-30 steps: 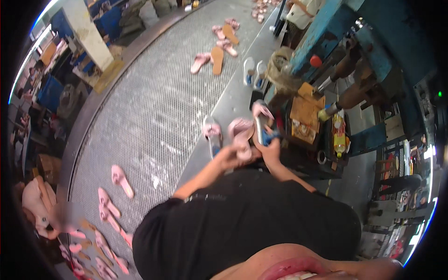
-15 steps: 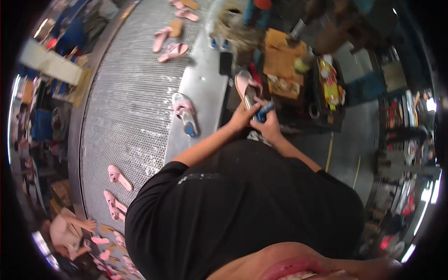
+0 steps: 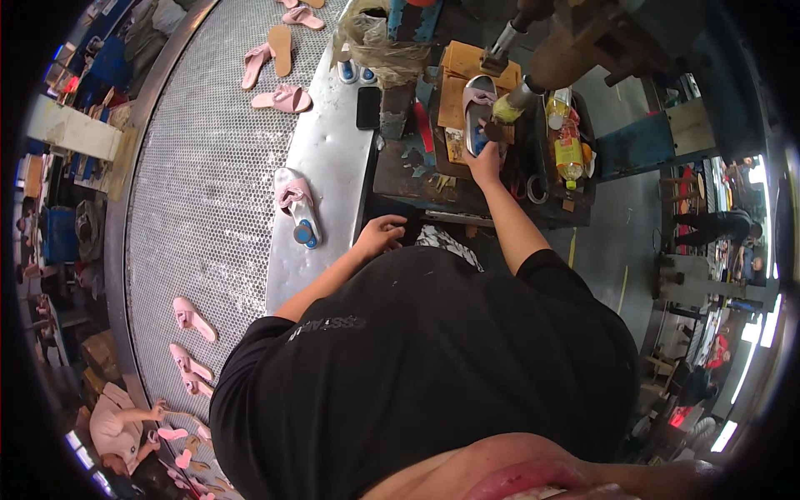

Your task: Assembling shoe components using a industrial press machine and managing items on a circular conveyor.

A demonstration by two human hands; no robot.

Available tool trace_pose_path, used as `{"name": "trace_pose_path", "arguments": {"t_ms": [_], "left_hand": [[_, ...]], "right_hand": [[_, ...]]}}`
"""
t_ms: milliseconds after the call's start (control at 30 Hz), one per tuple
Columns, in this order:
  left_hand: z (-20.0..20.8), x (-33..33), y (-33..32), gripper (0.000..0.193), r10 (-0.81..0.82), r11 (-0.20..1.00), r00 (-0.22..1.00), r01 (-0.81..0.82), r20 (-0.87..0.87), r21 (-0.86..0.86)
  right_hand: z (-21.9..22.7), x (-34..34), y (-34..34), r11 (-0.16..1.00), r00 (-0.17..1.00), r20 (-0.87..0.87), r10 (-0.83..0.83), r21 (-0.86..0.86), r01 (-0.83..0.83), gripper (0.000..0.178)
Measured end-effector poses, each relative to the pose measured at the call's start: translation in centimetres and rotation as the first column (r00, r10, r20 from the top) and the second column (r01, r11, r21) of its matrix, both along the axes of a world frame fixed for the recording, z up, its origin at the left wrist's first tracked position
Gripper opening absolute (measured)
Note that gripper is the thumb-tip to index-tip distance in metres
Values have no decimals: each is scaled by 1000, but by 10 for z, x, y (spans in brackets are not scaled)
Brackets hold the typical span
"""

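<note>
My right hand (image 3: 486,163) is closed round the heel end of a pink sandal (image 3: 478,100) with a knotted strap and a silvery last inside. The sandal lies over brown pads on the workbench (image 3: 404,177), below and beside metal arms of a machine (image 3: 583,50). Something blue and a dark disc show near its heel. My left hand (image 3: 382,237) hangs empty by the bench's front edge, its fingers loosely bent and apart. Left of it, on the metal ledge (image 3: 327,167), rests another pink sandal (image 3: 293,200) with a blue heel piece on its last.
Several pink sandals (image 3: 193,319) lie on the perforated conveyor (image 3: 217,150) at left. A black phone (image 3: 367,108) and a plastic-wrapped bundle (image 3: 379,46) are at the back. Bottles (image 3: 569,150) fill a tray at right, near a tape roll (image 3: 537,188). A co-worker (image 3: 117,425) reaches over the conveyor.
My hands have parted. The right one has carried the sandal forward and right onto the pads under the machine; the left has let go and drawn back to the left.
</note>
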State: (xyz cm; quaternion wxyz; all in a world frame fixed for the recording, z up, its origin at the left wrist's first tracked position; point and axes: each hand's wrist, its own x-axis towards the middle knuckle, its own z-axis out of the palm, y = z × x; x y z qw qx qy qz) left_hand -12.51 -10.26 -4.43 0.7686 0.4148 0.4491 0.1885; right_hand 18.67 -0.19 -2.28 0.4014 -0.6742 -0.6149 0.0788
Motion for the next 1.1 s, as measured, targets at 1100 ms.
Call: {"name": "trace_pose_path", "arguments": {"t_ms": [1100], "left_hand": [[-61, -339, -140, 39, 930, 265, 19, -729, -368, 631]], "right_hand": [[24, 22, 40, 960, 896, 346, -279, 81, 268, 65]]}}
